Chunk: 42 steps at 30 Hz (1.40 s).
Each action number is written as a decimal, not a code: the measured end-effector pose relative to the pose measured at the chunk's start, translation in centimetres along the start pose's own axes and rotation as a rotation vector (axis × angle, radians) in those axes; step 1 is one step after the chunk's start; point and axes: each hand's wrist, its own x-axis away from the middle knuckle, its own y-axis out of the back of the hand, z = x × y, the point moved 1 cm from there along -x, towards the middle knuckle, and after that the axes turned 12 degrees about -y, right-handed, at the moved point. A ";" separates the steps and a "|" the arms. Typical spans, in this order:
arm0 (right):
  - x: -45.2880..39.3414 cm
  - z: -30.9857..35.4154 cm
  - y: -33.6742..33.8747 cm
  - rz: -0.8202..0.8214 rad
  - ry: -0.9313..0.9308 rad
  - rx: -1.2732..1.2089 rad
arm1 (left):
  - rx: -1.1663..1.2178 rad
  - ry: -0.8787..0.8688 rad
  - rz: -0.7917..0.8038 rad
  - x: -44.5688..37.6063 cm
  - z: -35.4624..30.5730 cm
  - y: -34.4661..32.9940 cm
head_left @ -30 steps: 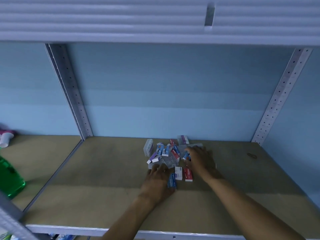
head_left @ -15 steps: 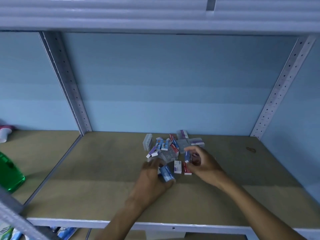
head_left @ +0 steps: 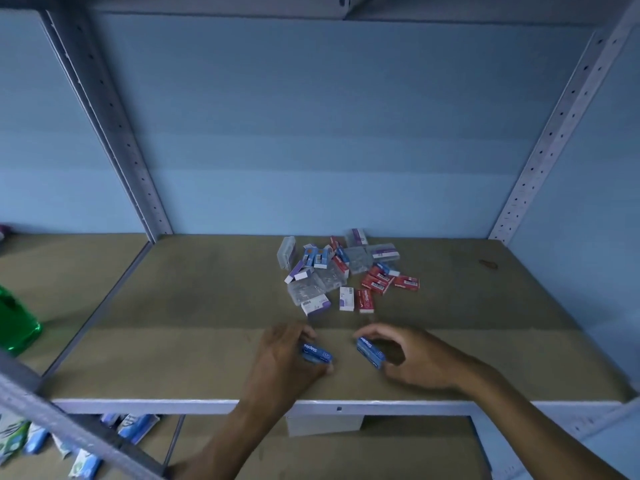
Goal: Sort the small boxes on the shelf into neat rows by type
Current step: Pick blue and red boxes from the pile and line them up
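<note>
1. Blue is the colour up front: the left hand (head_left: 287, 358) grips a small blue staples box (head_left: 317, 353), fingers (head_left: 306, 332) curled over its far end and the thumb under its near end, low over the front part of the shelf (head_left: 173, 341).
2. Right hand (head_left: 415, 358) has a twin, a second blue staples box (head_left: 370, 351), pinched between thumb and fingertips with the white lettering facing up; this box is tilted, its far end toward the pile.
3. The two blue boxes sit just beside each other with a gap of bare board between them, well forward of everything else and near the white metal front edge (head_left: 173, 405) of the shelf.
4. Back toward the blue wall (head_left: 311, 133) lies the loose heap of small boxes (head_left: 343, 271), nothing lined up, boxes lying at all angles and some overlapping.
5. Red boxes (head_left: 379, 284) are scattered on the heap's right side, one red box (head_left: 365, 301) lying next to a white box with purple print (head_left: 346, 298) at the near edge.
6. Clear plastic cases (head_left: 304, 291) sit on the left side of the heap, one more clear case (head_left: 286, 252) on edge at the far left.
7. More blue boxes (head_left: 315, 256) remain in the middle of the heap at the back.
8. Off to the left, in the next bay, a green bottle (head_left: 17, 323) is partly in view.
9. Perforated grey uprights (head_left: 117, 133) frame the bay on both sides.
</note>
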 end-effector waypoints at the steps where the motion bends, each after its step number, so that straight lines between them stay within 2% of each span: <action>1: 0.1 0.1 0.0 0.000 0.009 0.011 | -0.010 0.000 0.019 0.1 0.2 0.0; 4: 0.5 0.3 0.0 -0.036 0.030 -0.032 | -0.056 -0.065 0.054 0.3 0.8 0.3; 6: 0.5 0.2 -0.1 -0.129 0.002 -0.041 | -0.119 -0.129 0.078 0.3 0.9 0.9; 9: 0.3 0.2 -0.6 -0.263 -0.063 0.041 | -0.152 -0.155 0.116 0.2 1.3 1.6; 11: 0.2 0.5 -1.2 -0.303 -0.029 0.109 | -0.186 -0.155 0.171 0.0 1.7 1.5; 14: 0.0 0.8 -1.9 -0.308 -0.009 0.128 | -0.232 -0.178 0.216 -0.8 1.9 1.0; 19: 1.1 -0.5 -0.1 -0.365 -0.105 -0.151 | -0.090 -0.245 0.174 -2.1 -0.2 0.9; 22: 2.9 -2.2 2.0 -0.398 -0.140 -0.238 | -0.020 -0.260 0.216 -2.9 -2.2 -0.1; 28: 6.2 -6.4 4.5 -0.427 -0.201 -0.237 | 0.083 -0.297 0.351 -5.2 -6.9 -3.7; 36: 8.7 -11.3 4.9 -0.470 -0.271 -0.202 | 0.143 -0.368 0.311 -6.4 -11.7 -8.0; 42: 9.4 -13.2 5.3 -0.422 -0.288 -0.150 | 0.147 -0.420 0.297 -6.3 -12.7 -10.4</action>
